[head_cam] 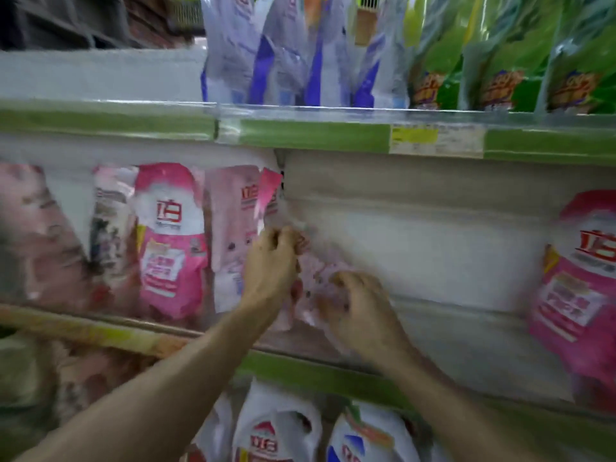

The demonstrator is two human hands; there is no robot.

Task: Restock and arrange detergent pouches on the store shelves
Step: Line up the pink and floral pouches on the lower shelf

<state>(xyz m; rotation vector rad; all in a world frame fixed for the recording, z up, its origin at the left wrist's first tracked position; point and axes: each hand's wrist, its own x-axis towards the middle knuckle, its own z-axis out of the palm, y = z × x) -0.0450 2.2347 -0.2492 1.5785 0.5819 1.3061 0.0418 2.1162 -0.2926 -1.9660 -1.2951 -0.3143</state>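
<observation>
Store aisle, shelving w/ green price strips; blue-white pouches [283, 61] and green pouches [500, 71] sit on the level above, white pouches [276, 428] on the level below. The work is on the middle shelf [300, 365].

Far left, a row of pink pouches [170, 241] stands upright, fronts facing out. Next, the left hand [270, 261], fingers curled onto the upper part of a pale pink pouch [316, 275], which sits just beside the last standing one. The right hand [360, 305] is curled onto its lower part. So both hands are clamped on the same pouch, close together but not touching. Right of that is bare back panel [433, 245], then a lone pink pouch [580, 288] at the far right.

The held pouch is blurred. Its long axis looks roughly vertical, leaning a bit, top twd the row. Can't tell which way its front faces.

Step in hand, prob.: stand it at the row's end. To do it well, set the base flat on the shelf, turn the front outward to match the neighbours, snug it vs. the last pouch so it won't slump, and let go w/ the top hand last. After that, fill the gap twd the right.
</observation>
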